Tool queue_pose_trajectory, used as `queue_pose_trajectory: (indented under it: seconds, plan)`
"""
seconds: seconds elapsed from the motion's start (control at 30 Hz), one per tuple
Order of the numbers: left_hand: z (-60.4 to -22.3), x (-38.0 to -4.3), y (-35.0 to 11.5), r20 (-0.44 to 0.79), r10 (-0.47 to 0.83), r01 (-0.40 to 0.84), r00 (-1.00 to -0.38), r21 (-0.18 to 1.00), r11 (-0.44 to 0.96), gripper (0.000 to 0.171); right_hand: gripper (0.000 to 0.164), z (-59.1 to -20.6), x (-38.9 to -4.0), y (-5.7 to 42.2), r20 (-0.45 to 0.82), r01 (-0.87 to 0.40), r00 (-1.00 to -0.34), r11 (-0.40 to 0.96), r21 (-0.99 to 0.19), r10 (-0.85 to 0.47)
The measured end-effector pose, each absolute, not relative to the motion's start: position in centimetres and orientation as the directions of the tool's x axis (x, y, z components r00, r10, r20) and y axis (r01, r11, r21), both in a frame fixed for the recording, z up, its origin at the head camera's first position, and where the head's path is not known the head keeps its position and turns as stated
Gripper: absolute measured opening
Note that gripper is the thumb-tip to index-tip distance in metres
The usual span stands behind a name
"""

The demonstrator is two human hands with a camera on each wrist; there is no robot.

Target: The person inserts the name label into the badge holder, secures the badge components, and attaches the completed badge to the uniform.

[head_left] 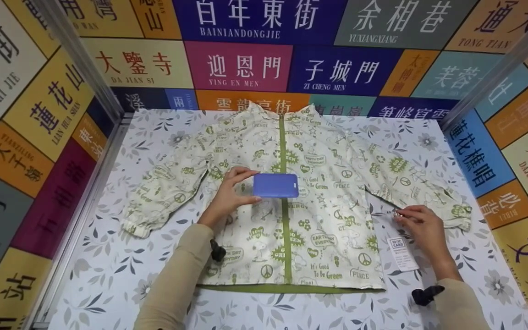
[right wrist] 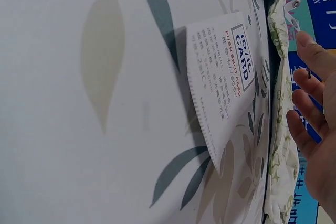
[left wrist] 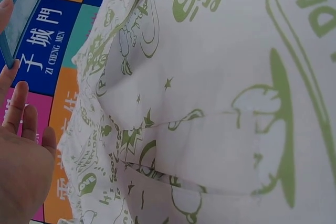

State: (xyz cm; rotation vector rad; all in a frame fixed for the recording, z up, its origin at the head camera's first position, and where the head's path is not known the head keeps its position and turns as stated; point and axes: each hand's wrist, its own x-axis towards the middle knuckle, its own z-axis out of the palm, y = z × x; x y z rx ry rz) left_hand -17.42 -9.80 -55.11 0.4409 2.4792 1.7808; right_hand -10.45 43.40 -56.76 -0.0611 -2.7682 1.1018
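Container: card holder (head_left: 273,185), blue-violet in head view, held up over the middle of the jacket (head_left: 319,229), across its green front strip. Flat rectangle, rounded corners, smooth, looks like plastic; small slot at its right end. Left wrist view: blue rim round a paler, cloudy panel; can't tell if anything is inside. Left hand (head_left: 232,195) pinches it at its left end, thumb on the lower edge, fingertip on the upper.

Right hand (head_left: 422,224) pinches a small clip (head_left: 397,214), shiny metal, near the sleeve at right; right wrist view shows a pale strap with a round metal snap at the thumb.

Printed card (right wrist: 220,77) lies on the surface (head_left: 122,293) just below the right hand: white, rectangular, one long edge finely toothed. Reads "ID/IC CARD" in a blue box, "PUSH SHUT CARD" in red; rows of Chinese print, too small to read reliably.

Jacket: off-white fabric, laid flat, sleeves spread, gathered cuffs, green lining at hem. Green prints: "EARTH DAY EVERYDAY", "It's Good To Be Green", "PEACE", "LOVE", peace signs, stars, cartoon dogs.

Surface: white with grey leaves and flowers. Wall panels (head_left: 239,66), multicoloured, Chinese plus pinyin: "YING EN MEN", "ZI CHENG MEN", "BAINIANDONGJIE".
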Motion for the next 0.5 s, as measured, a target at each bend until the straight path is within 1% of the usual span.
queue_pose_trajectory:
  seconds: [0.3, 0.4, 0.5]
  plan:
    - [-54.8, -17.4, -9.7, 0.13, 0.261, 0.204, -0.956, 0.937, 0.282, 0.07, 0.032, -56.1, -11.0, 42.7, 0.099, 0.008, -0.99, 0.726, -0.688, 0.104]
    - [-54.9, -17.4, -9.7, 0.127, 0.267, 0.208, -0.955, 0.932, 0.298, 0.069, 0.031, -55.9, -11.4, 42.2, 0.104, -0.005, -0.99, 0.701, -0.713, 0.099]
    - [-55.0, -17.5, -9.7, 0.128, 0.267, 0.21, -0.955, 0.928, 0.307, 0.069, 0.029, -55.8, -11.8, 41.6, 0.139, -0.05, -0.987, 0.683, -0.729, 0.075]
